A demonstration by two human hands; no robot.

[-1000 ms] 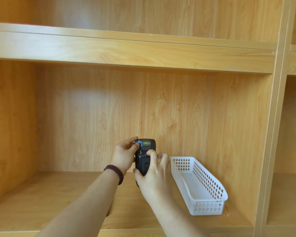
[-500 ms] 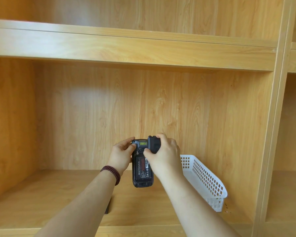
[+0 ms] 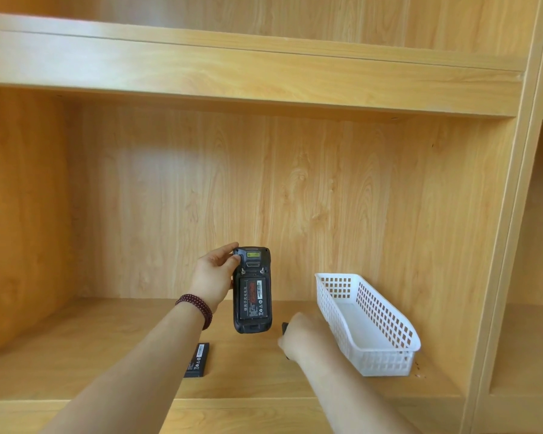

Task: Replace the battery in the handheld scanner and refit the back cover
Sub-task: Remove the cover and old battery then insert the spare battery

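Observation:
My left hand [image 3: 215, 275] holds the black handheld scanner [image 3: 252, 261] upright above the shelf, its back toward me. The back cover is off, and a battery [image 3: 254, 297] with a red label sits in the open compartment. My right hand [image 3: 298, 338] is low over the shelf, between the scanner and the basket, closed on a dark piece [image 3: 284, 327] that is mostly hidden; it looks like the back cover. A second black battery [image 3: 197, 360] lies flat on the shelf, partly behind my left forearm.
A white perforated plastic basket [image 3: 386, 335], with nothing in it, stands on the wooden shelf [image 3: 107, 349] at the right. A shelf board runs overhead and an upright panel [image 3: 511, 214] closes the compartment on the right.
My right hand has lifted the back cover off the scanner and dropped down to the shelf beside the basket. The battery compartment is now exposed. My left hand keeps the scanner up.

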